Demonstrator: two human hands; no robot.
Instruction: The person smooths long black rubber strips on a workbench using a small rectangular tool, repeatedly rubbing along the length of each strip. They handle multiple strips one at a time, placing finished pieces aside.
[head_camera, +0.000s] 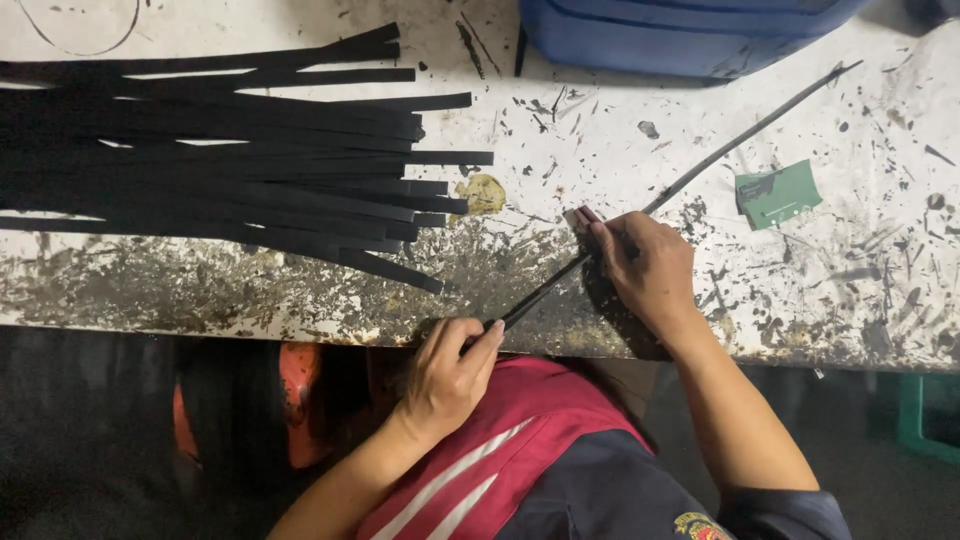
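Note:
A long thin black strip (720, 155) runs diagonally across the stained white worktable (560, 150), from the upper right down to the front edge. My left hand (452, 370) pinches its near end at the table's front edge. My right hand (645, 268) presses a small pinkish tool (582, 216) against the strip near its middle. A pile of several flat black strips (220, 160) lies fanned out on the left of the table, apart from both hands.
A blue plastic bin (680, 35) stands at the table's back edge. A small green card (778, 193) lies to the right of my right hand. Below the table show an orange object (298, 400) and a green stool (925, 415).

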